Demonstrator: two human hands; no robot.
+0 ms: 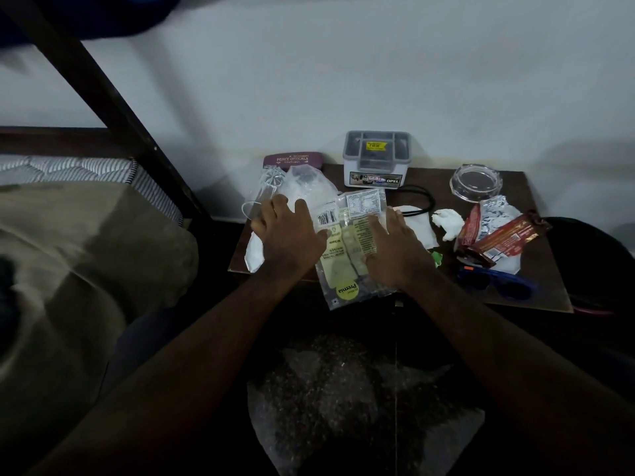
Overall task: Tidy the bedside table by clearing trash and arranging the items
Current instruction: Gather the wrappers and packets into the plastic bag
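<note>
A clear plastic food packet (347,249) with a yellow "Premia" sticker lies across the front of the dark bedside table (536,290) and overhangs its edge. My left hand (290,235) lies spread, fingers straight, on the packet's left side and on a crumpled clear bag (309,187). On the packet's right side my right hand (395,249) presses flat. Red snack wrappers (498,235) and foil sit at the right. A crumpled white tissue (446,223) lies beside them.
A grey lidded box (376,159) and a maroon spectacle case (292,160) stand at the back by the wall. A glass ashtray (476,182), a black cord (417,197), blue sunglasses (498,281) and a white mask (254,252) are also there. The bed is left.
</note>
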